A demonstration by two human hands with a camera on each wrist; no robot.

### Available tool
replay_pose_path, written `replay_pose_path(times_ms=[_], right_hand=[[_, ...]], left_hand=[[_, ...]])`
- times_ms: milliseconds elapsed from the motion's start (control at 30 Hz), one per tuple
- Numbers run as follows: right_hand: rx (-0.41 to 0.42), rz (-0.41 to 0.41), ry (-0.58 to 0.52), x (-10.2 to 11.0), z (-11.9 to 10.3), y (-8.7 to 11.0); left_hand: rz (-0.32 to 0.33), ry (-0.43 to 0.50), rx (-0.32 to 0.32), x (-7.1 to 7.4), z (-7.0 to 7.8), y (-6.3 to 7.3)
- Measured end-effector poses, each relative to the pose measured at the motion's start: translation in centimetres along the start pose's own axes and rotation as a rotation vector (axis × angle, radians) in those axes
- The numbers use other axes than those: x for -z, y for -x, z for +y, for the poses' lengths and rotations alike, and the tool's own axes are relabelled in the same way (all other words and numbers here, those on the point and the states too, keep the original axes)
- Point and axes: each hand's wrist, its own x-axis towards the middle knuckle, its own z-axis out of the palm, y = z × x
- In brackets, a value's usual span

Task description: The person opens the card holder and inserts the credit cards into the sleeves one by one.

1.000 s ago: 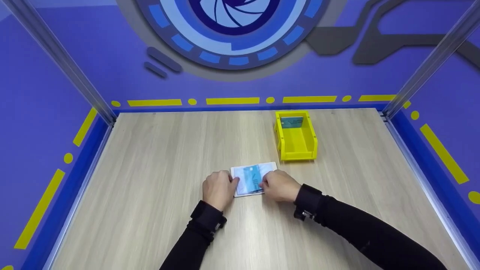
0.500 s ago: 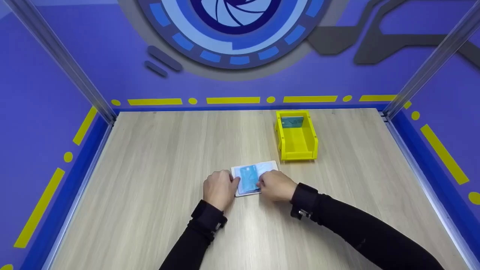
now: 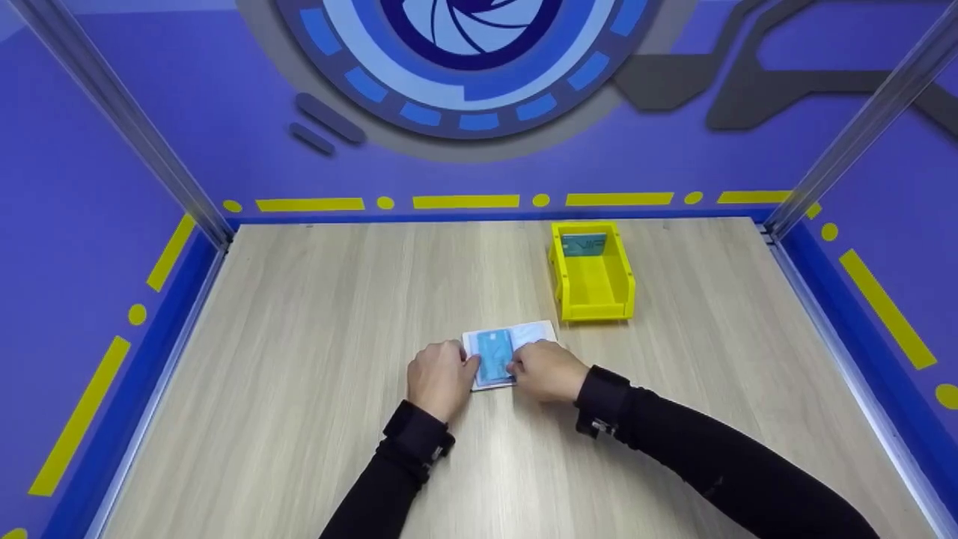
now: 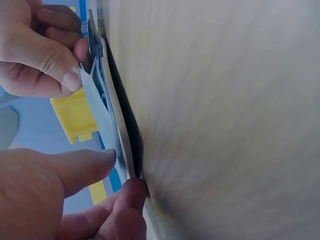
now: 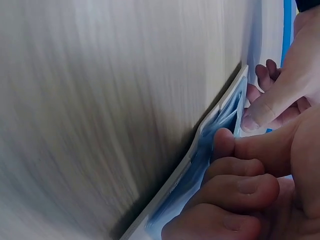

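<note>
An open, white-edged card holder with clear sleeves lies on the wooden table in front of me. A light-blue card is over its left half; whether it is inside a sleeve I cannot tell. My left hand pinches the holder's left edge, thumb on top and fingers beneath, as the left wrist view shows. With thumb and curled forefinger, my right hand pinches the card's right edge. In the right wrist view, the clear sleeve bulges open beside the right fingers, which hide part of the card.
Behind the right hand stands a yellow open-front bin with a blue-green VIP card leaning against its back wall. Wooden table surrounds the hands, and blue printed panels enclose it on the back and both sides.
The blue card has moved left across the holder, with my right hand following it leftward. My left hand keeps its hold on the left edge. Bin unchanged.
</note>
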Motion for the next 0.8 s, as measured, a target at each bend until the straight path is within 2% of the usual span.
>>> replay_pose_path(times_ms=[233,433,633,800], right_hand=[[0.038,0.015,0.032,-0.3,0.0,-0.2],[0.066,-0.021,0.026,-0.2,0.1,-0.2],[0.001,-0.028,0.008,0.7,0.6,-0.3],[-0.023,0.028,-0.020,1.5,1.2,-0.4]], left_hand=[[0.016,-0.019,-0.012,-0.1,-0.1,-0.1],[0.007,-0.019,0.001,0.0,-0.2,-0.1],[0.016,-0.002,-0.004,0.0,-0.2,-0.1],[0.025,0.007,0.003,0.1,-0.3,-0.1]])
